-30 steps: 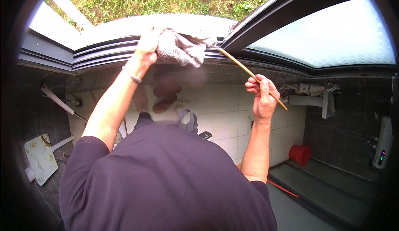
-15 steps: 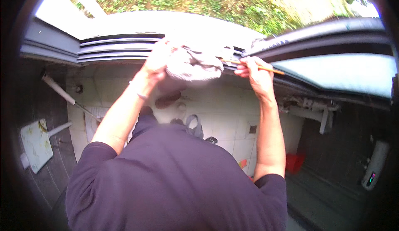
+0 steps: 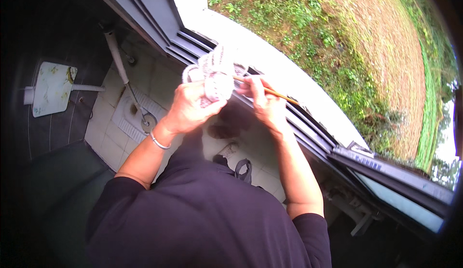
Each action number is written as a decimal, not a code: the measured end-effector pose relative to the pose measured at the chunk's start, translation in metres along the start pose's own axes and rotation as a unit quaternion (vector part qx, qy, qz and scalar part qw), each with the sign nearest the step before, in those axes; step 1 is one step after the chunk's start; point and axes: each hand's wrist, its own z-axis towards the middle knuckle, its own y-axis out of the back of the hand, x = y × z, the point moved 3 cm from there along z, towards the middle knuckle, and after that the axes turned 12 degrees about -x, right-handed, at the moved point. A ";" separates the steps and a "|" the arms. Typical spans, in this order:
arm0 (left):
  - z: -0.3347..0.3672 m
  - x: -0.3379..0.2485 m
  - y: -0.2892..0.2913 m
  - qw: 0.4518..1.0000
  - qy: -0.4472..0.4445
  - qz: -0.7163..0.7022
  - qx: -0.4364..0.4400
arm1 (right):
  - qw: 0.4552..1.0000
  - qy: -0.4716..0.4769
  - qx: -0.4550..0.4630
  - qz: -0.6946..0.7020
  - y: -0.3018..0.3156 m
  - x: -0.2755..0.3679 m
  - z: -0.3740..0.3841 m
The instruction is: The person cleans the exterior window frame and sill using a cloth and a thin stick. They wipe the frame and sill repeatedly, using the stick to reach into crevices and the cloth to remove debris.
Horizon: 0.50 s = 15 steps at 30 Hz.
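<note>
A dark short-sleeved shirt (image 3: 207, 215) fills the lower middle of the view, and the person's two bare forearms reach up and away from it. A pale bracelet (image 3: 160, 142) circles the left wrist. The left hand (image 3: 189, 108) is curled around a pale, bunched cloth (image 3: 218, 77), gripping it from below and to the left. The right hand (image 3: 264, 105) pinches a thin brown stick (image 3: 280, 96) between thumb and fingers; its left end reaches the cloth's right side, though whether the tip is tucked into the folds cannot be told. Both cloth and stick are above the grey window track (image 3: 313, 138), which slants down to the right.

Below, on the tiled floor, are a grey strapped item (image 3: 244, 170) and, farther left, a ribbed squat toilet (image 3: 126, 119). A white panel (image 3: 54, 89) stands out at the dark left wall, a white pipe beside it. At the lower right is a dark-framed window sash (image 3: 393, 181). Beyond the bright outer ledge (image 3: 275, 58) rises a green and brown slope (image 3: 333, 51).
</note>
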 end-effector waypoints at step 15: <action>0.041 -0.033 0.005 0.918 0.066 -0.372 0.119 | 0.889 -0.092 -0.076 0.441 0.005 -0.036 0.024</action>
